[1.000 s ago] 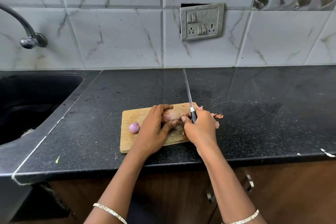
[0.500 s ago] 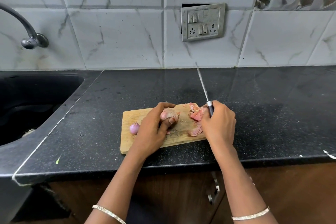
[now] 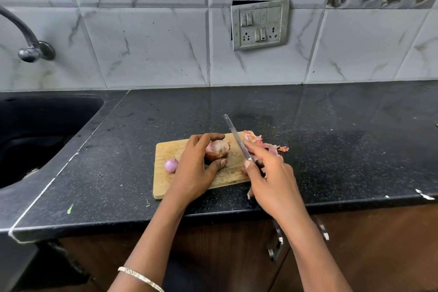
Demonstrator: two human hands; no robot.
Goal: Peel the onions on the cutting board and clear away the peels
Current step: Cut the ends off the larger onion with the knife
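Head camera looks down on a wooden cutting board [image 3: 166, 185] lying on a black speckled countertop [image 3: 331, 137], near its front edge. At the middle of the board the left hand [image 3: 194, 173] grips the larger onion [image 3: 216, 149], fingers curled over its top and far side and the thumb pressed against its near side; the onion has brownish-pink skin on it and sits on the board. A small, purple onion [image 3: 171, 165] lies apart from it near the board's left end, just beside the left hand's knuckles. The right hand [image 3: 272, 180] is closed round the handle of a knife [image 3: 234, 136], with the index finger laid out along it; the narrow blade slants up and away to the left, its tip above the board's far edge and just right of the larger onion, not touching it. Pink and orange peels [image 3: 263, 143] are heaped at the board's far right corner and spill onto the countertop beside it, partly hidden behind the right hand. A thin bangle [image 3: 139, 276] circles the left wrist. To the left is a dark sink [image 3: 35, 130] with a curved tap [image 3: 28, 40] above it, and a switch plate [image 3: 260, 25] is set in the marbled tile wall behind.
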